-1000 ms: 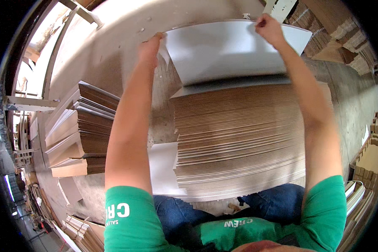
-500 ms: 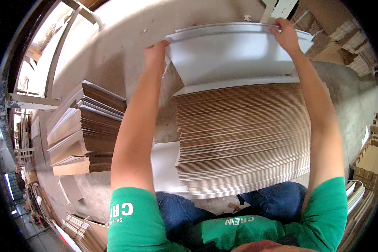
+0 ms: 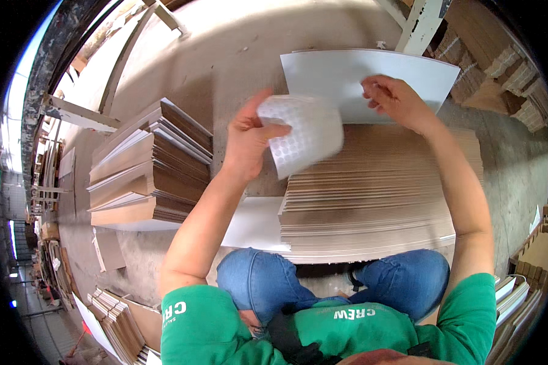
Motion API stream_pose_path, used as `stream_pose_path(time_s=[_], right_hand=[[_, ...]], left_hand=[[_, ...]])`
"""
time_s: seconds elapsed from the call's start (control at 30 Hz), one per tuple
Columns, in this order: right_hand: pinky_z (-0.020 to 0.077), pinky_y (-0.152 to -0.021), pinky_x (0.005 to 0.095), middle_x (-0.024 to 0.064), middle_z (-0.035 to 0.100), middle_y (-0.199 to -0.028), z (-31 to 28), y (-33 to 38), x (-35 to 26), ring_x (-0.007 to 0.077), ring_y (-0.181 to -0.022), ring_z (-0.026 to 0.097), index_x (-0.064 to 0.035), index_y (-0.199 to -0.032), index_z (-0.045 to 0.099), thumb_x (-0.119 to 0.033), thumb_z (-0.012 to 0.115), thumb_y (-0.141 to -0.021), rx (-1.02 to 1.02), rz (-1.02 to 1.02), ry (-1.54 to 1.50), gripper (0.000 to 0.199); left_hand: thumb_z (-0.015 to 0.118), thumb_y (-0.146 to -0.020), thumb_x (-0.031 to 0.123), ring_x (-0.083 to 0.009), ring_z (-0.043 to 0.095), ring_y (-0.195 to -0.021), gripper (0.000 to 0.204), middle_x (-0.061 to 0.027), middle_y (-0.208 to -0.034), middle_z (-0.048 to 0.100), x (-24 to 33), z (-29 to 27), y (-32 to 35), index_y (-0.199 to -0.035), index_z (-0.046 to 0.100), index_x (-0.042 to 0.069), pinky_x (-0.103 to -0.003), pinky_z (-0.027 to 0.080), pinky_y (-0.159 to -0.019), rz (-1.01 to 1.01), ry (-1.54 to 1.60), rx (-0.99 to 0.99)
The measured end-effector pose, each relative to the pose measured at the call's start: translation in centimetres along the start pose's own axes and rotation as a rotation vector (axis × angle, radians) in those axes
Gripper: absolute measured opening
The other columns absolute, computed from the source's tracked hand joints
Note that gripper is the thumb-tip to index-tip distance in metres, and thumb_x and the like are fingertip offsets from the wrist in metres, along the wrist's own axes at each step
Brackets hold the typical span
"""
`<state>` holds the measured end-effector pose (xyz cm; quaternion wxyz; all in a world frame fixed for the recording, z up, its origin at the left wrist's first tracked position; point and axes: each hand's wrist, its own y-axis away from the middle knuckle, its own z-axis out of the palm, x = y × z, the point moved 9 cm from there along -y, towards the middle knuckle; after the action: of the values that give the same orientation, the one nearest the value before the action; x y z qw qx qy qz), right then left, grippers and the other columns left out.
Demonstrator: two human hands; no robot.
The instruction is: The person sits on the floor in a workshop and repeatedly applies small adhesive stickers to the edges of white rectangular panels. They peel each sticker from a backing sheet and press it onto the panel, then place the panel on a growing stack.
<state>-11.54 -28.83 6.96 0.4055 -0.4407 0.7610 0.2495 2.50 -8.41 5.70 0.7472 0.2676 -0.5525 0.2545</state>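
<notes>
My left hand (image 3: 248, 141) grips a white sheet of small round adhesive dots (image 3: 310, 135) between thumb and fingers. The sheet is curved and slightly blurred, held over the left far corner of a large stack of flat cardboard sheets (image 3: 371, 191). At the stack's far end a white panel (image 3: 323, 73) leans up at an angle. Close in front of that panel is my right hand (image 3: 403, 104), its fingers curled and pinched together. Whatever may be between those fingertips is too small to make out.
A second, fanned stack of cardboard (image 3: 146, 176) stands on the floor at left. White board (image 3: 256, 222) shows beside the main stack, near my knees. A pale metal post (image 3: 421, 30) rises behind the panel, with bundled cardboard (image 3: 487, 67) at far right.
Both hands have let go of the white panels' upper edge and come nearer. My left hand now holds the sheet of dots. One panel still leans at the far end of the stack.
</notes>
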Motion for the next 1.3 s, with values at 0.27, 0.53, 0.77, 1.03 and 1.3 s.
stream_pose_path(time_s=[0.27,0.53,0.77,1.03,1.3], right_hand=[[0.0495,-0.066,0.0296,0.0082,0.060,-0.084,2.3,2.1,-3.9,0.0164,-0.078,0.058,0.0007,-0.090,0.057,-0.028,0.046,-0.091,-0.088,-0.025,-0.191,0.030],[0.0474,-0.063,0.0350,0.0083,0.058,-0.082,5.3,5.7,-13.3,0.0261,-0.078,0.055,-0.0032,-0.086,0.058,-0.005,0.060,-0.072,0.086,-0.795,0.540,0.015],[0.0489,-0.064,0.0355,0.0080,0.055,-0.078,6.4,5.2,-12.1,0.0250,-0.079,0.054,-0.0035,-0.078,0.055,-0.005,0.055,-0.067,0.072,-0.749,0.656,0.011],[0.0492,-0.064,0.0319,0.0093,0.057,-0.080,6.6,3.0,-9.6,0.0216,-0.079,0.056,-0.0008,-0.081,0.057,-0.010,0.055,-0.074,0.189,-0.784,0.612,0.011],[0.0484,-0.071,0.0368,0.0150,0.062,-0.083,-2.6,-10.7,11.4,0.0286,-0.074,0.060,-0.0045,-0.085,0.062,-0.018,0.055,-0.077,0.360,-0.042,0.584,0.017]], left_hand=[[0.067,-0.071,-0.001,-0.0103,0.057,-0.079,0.033,-0.0052,-0.092,0.063,1.0,3.5,2.3,-0.103,0.061,0.001,-0.023,0.046,-0.073,0.095,-0.225,-0.104],[0.065,-0.074,0.001,-0.0088,0.056,-0.082,0.028,-0.0049,-0.093,0.063,1.1,4.6,2.3,-0.102,0.062,0.000,-0.023,0.046,-0.074,0.158,-0.384,-0.161],[0.063,-0.075,0.001,-0.0084,0.056,-0.082,0.028,-0.0043,-0.093,0.063,0.8,5.2,1.8,-0.103,0.061,0.000,-0.023,0.045,-0.075,0.105,-0.414,-0.209],[0.056,-0.078,-0.002,-0.0098,0.057,-0.079,0.027,-0.0045,-0.095,0.062,-1.8,3.9,-2.9,-0.105,0.060,0.001,-0.022,0.046,-0.073,0.024,-0.225,-0.199],[0.056,-0.079,0.025,-0.0308,0.060,-0.080,0.025,-0.0193,-0.082,0.063,-1.4,-4.1,-18.6,-0.086,0.067,0.004,-0.034,0.046,-0.070,0.504,-1.272,0.364]])
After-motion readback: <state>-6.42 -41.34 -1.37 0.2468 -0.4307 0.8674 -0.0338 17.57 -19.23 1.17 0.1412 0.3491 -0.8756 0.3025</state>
